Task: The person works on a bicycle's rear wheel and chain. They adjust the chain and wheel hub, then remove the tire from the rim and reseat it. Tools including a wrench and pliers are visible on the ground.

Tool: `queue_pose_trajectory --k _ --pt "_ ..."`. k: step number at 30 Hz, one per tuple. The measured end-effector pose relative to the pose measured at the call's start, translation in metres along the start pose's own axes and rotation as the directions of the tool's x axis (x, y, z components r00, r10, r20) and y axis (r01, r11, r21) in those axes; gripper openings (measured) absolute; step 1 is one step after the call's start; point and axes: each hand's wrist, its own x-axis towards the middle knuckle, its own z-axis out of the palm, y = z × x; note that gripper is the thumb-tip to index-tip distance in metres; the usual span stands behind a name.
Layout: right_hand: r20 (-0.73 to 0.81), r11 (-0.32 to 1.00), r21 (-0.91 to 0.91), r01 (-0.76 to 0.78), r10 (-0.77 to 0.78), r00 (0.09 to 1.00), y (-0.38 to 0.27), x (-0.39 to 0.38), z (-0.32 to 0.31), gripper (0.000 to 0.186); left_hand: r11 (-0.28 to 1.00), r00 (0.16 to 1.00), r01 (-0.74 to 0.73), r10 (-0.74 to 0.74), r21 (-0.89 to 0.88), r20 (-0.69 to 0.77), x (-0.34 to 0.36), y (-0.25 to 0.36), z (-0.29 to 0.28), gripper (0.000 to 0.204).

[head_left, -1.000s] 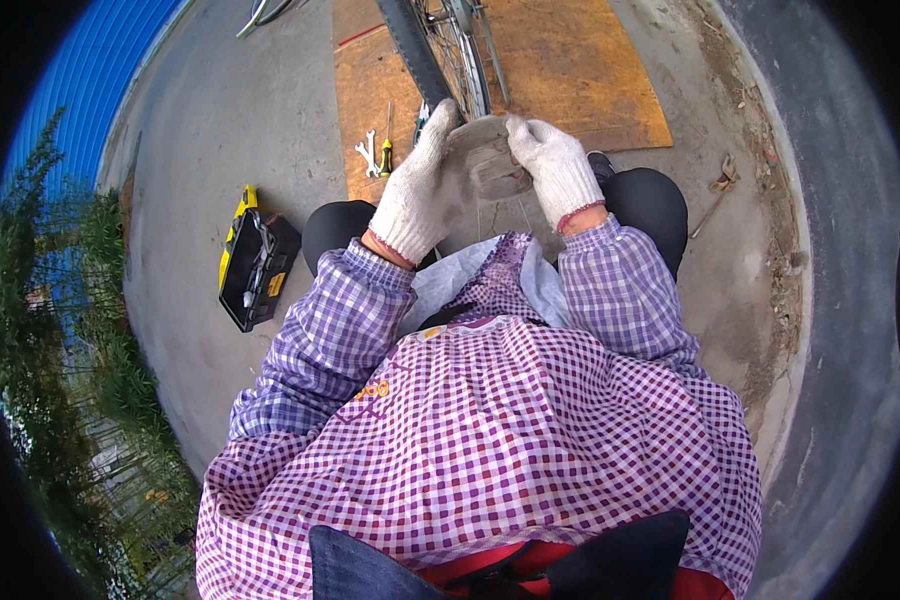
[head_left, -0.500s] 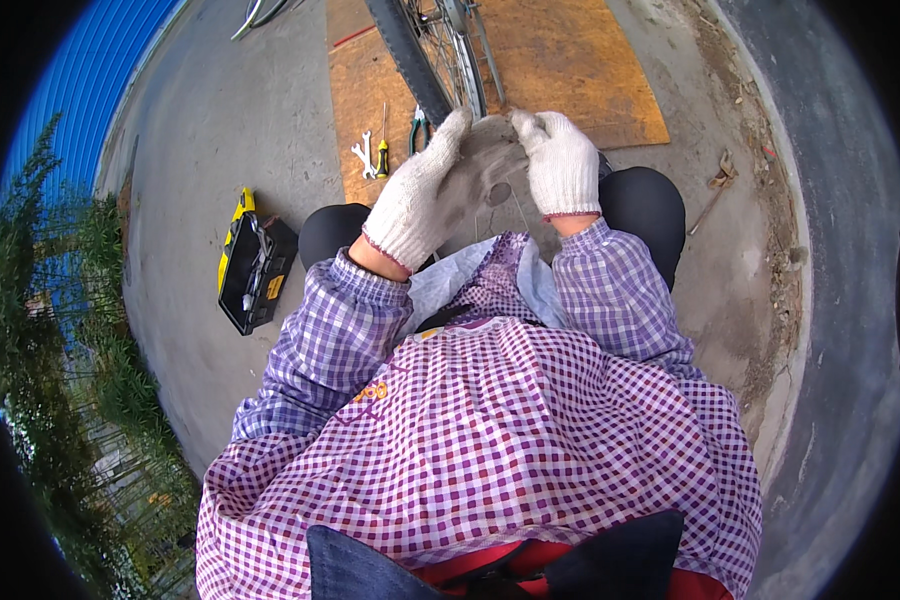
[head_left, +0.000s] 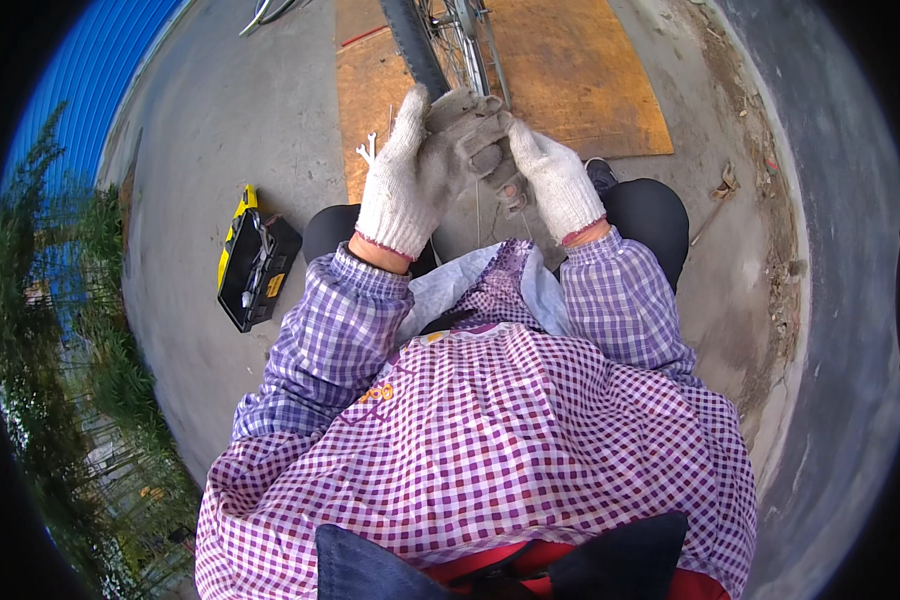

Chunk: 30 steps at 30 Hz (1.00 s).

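Both my hands wear white knit gloves with grey-soiled palms. They meet in front of me, just below the bicycle wheel (head_left: 417, 50). My left hand (head_left: 422, 160) has its bare palm turned inward; its loosely bent fingers reach toward the right hand. My right hand (head_left: 548, 180) curls inward, thumb against the left fingertips and its darkened fingertips lower down. Whether something small lies between the fingertips is hidden. Beside my left hand shows the jaw end of a wrench (head_left: 367, 149). Most of a screwdriver is covered by that hand.
The wheel rests over a worn wooden board (head_left: 580, 80) on concrete. An open black toolbox (head_left: 258, 270) with a yellow lid stands at left, holding metal tools. My knees flank the hands. A stick-like thing (head_left: 722, 185) lies at right, near a raised edge.
My left hand has turned, so its grey palm and bent fingers show sharply instead of blurred. Its fingers rose over the pliers and screwdriver handle. My right hand turned inward and lowered slightly.
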Motion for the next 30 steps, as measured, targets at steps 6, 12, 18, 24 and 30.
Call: queue_pose_trajectory --k 6,12,18,24,30 --pt "-0.042 0.95 -0.276 0.145 -0.162 0.986 0.002 0.009 0.0 0.046 0.999 0.999 -0.039 0.04 0.026 -0.029 0.0 -0.003 0.0 0.069" --pt "-0.024 0.979 0.202 0.016 -0.011 1.0 0.008 0.012 0.0 0.05 0.988 0.989 -0.15 0.15 0.021 -0.015 -0.004 0.008 -0.007 0.059" --pt "0.282 0.771 0.616 -0.162 -0.023 0.959 0.008 0.017 0.0 0.094 0.908 0.932 -0.176 0.278 0.381 -0.233 -0.011 0.014 -0.023 0.048" --pt "0.44 0.577 0.745 -0.335 -0.048 0.897 -0.003 0.004 0.035 0.112 0.878 0.864 -0.003 0.243 0.479 -0.44 -0.024 0.022 -0.016 0.048" --pt "0.558 0.453 0.756 -0.472 -0.07 0.827 0.005 -0.006 0.071 0.109 0.439 0.856 0.076 0.432 0.895 -0.285 -0.026 0.021 -0.023 0.049"
